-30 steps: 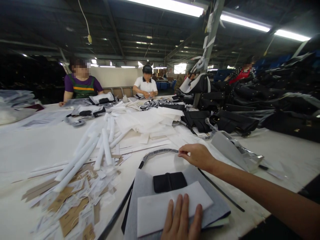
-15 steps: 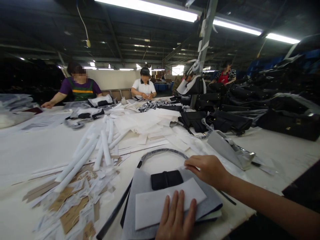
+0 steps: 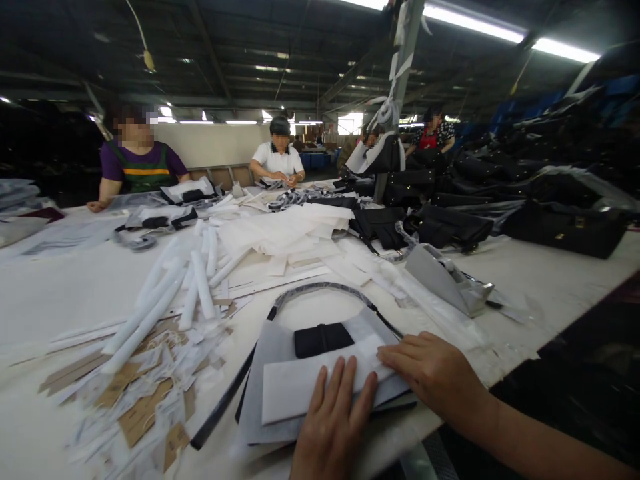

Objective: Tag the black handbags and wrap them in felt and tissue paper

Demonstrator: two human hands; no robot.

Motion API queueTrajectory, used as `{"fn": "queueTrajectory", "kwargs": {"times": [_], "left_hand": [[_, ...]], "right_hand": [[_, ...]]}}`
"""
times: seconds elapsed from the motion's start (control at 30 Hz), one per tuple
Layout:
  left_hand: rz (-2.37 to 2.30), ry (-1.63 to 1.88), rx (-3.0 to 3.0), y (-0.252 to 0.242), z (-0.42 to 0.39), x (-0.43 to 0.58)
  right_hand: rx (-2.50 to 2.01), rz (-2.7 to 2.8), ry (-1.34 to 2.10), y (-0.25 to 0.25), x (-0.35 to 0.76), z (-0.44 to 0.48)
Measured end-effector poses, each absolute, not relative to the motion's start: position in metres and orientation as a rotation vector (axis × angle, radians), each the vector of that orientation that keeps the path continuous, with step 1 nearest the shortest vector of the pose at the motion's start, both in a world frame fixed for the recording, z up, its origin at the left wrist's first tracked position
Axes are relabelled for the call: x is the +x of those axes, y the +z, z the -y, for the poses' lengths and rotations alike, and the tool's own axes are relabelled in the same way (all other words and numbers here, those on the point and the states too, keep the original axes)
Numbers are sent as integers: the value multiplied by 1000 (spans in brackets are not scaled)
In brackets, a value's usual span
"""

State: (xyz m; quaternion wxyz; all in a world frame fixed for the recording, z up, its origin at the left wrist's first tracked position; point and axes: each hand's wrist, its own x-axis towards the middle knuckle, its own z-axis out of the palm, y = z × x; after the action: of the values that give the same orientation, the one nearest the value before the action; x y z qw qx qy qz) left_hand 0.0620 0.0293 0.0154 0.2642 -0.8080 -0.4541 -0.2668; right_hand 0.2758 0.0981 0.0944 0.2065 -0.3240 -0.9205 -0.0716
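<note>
A flat bag under grey wrapping (image 3: 270, 360) lies at the table's near edge, its black clasp part (image 3: 323, 339) showing and its wrapped handle (image 3: 320, 291) arching away from me. A white sheet (image 3: 300, 387) lies across it. My left hand (image 3: 333, 420) rests flat on that sheet, fingers stretched out. My right hand (image 3: 433, 373) lies on the sheet's right end, fingers extended and pressing down. Neither hand holds anything.
White paper rolls (image 3: 190, 287), loose brown tags (image 3: 140, 413) and paper strips lie to the left. A stack of white sheets (image 3: 290, 233) sits mid-table. Black bags (image 3: 450, 227) pile up at the right. Three people sit at the table's far side.
My right hand came back from the wrapped handle and now lies on the white sheet's right end. My left hand stays flat on the sheet. The view shifted slightly.
</note>
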Motion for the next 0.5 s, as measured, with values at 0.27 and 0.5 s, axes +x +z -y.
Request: {"fn": "queueTrajectory", "kwargs": {"times": [0.27,0.5], "left_hand": [[1314,-754,-2221,17,-24,67],[1300,-690,-2224,23,-24,69]], "right_hand": [[-813,2531,-290,93,279,-71],[-810,2464,-288,87,281,-58]]}}
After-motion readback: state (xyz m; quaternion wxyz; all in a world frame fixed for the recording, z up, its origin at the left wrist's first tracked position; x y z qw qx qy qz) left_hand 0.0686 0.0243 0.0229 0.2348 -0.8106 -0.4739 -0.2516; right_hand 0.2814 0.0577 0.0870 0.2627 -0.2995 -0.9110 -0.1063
